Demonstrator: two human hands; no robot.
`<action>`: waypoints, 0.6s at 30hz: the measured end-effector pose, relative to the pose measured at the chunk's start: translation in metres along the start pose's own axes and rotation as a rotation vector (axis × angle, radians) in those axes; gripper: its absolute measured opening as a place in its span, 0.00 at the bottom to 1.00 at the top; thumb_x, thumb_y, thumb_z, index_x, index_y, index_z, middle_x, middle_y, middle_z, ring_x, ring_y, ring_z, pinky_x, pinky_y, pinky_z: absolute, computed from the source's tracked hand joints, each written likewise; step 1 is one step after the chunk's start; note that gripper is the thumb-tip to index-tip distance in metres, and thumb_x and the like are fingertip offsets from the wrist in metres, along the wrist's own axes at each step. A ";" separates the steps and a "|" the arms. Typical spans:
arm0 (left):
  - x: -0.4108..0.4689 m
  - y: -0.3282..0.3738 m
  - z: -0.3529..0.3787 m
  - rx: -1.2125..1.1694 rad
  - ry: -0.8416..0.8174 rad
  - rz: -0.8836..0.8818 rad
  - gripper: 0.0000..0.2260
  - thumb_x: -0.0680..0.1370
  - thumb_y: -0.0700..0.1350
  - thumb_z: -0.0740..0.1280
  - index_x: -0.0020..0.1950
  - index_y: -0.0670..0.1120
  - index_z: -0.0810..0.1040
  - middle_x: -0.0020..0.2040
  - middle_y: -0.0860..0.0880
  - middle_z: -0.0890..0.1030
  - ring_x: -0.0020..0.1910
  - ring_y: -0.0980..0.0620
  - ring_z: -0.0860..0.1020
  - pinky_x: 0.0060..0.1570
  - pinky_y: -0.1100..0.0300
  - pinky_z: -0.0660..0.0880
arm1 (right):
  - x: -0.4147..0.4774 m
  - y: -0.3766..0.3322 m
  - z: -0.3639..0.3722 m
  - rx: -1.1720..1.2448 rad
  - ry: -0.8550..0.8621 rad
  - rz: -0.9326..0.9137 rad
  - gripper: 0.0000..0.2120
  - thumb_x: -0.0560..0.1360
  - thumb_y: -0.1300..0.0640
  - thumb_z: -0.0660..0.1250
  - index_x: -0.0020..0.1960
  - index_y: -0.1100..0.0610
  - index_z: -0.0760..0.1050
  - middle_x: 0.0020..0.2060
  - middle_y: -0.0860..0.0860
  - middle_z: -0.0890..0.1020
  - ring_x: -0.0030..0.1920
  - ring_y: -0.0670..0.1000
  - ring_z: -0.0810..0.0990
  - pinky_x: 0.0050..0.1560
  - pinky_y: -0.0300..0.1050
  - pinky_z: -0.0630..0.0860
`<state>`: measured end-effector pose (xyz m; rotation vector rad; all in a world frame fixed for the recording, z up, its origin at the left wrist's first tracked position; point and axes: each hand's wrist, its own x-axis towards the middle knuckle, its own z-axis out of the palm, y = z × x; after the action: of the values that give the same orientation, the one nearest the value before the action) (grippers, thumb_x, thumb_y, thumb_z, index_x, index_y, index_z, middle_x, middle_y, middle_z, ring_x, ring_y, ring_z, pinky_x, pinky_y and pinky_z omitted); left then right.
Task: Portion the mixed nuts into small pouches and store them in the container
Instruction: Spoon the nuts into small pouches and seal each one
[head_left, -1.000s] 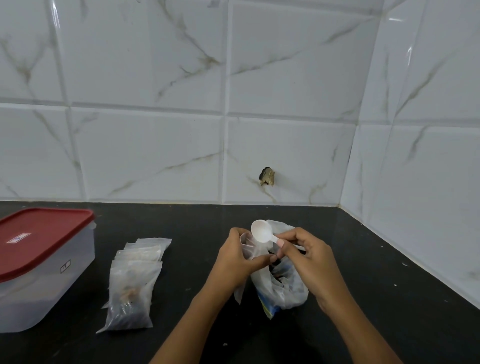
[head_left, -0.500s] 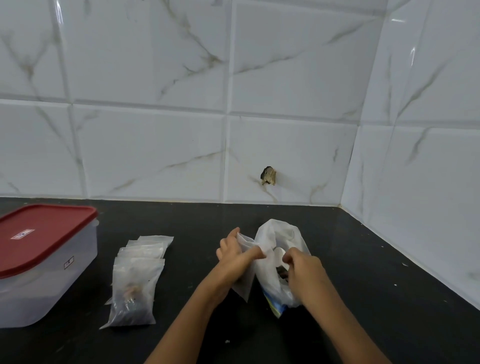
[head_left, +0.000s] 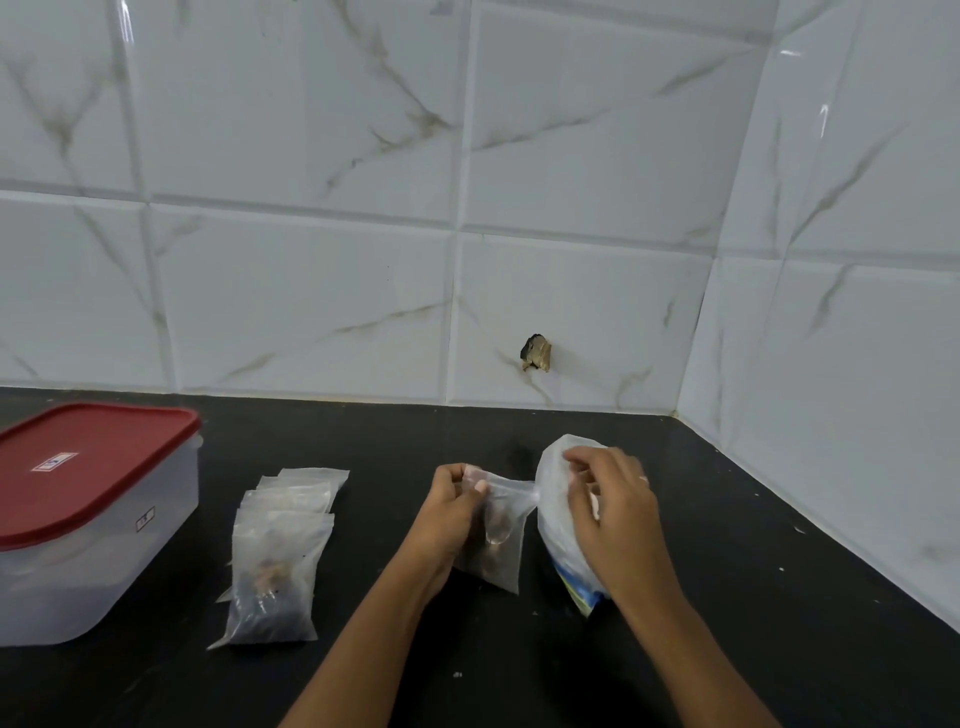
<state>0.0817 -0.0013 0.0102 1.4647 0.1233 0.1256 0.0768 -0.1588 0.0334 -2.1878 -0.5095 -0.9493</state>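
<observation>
While the left hand (head_left: 457, 501) pinches the top of the small pouch (head_left: 501, 545) and the right hand (head_left: 613, 514) grips the nut bag (head_left: 551, 493) just beside it, seal the pouch end to end — air squeezed out — so nothing spills

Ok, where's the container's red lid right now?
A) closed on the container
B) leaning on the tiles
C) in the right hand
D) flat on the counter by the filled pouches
A: the red lid sits closed on the translucent container at the left; the left hand pinches a small pouch and the right hand grips the larger plastic bag.
</observation>
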 end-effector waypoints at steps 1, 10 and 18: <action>-0.002 0.002 0.000 -0.015 -0.014 0.023 0.06 0.80 0.43 0.60 0.56 0.47 0.70 0.53 0.44 0.78 0.47 0.50 0.78 0.42 0.56 0.77 | 0.000 -0.009 0.003 0.025 -0.051 -0.003 0.18 0.74 0.50 0.54 0.54 0.58 0.77 0.50 0.51 0.79 0.51 0.42 0.71 0.52 0.33 0.67; -0.027 0.024 -0.033 0.029 0.073 0.321 0.06 0.79 0.40 0.61 0.52 0.50 0.71 0.52 0.45 0.78 0.49 0.51 0.79 0.39 0.65 0.75 | 0.019 -0.054 0.036 0.272 -0.322 0.253 0.08 0.75 0.58 0.67 0.54 0.54 0.74 0.47 0.48 0.78 0.46 0.43 0.74 0.43 0.32 0.69; -0.028 0.014 -0.061 0.129 0.119 0.262 0.03 0.78 0.41 0.62 0.50 0.43 0.75 0.47 0.44 0.81 0.49 0.47 0.80 0.47 0.54 0.79 | 0.006 -0.061 0.061 0.706 -0.397 0.459 0.06 0.72 0.62 0.69 0.40 0.52 0.78 0.38 0.49 0.81 0.41 0.47 0.79 0.40 0.36 0.75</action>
<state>0.0441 0.0557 0.0179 1.5973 0.0357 0.4243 0.0745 -0.0720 0.0347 -1.7097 -0.4095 -0.0511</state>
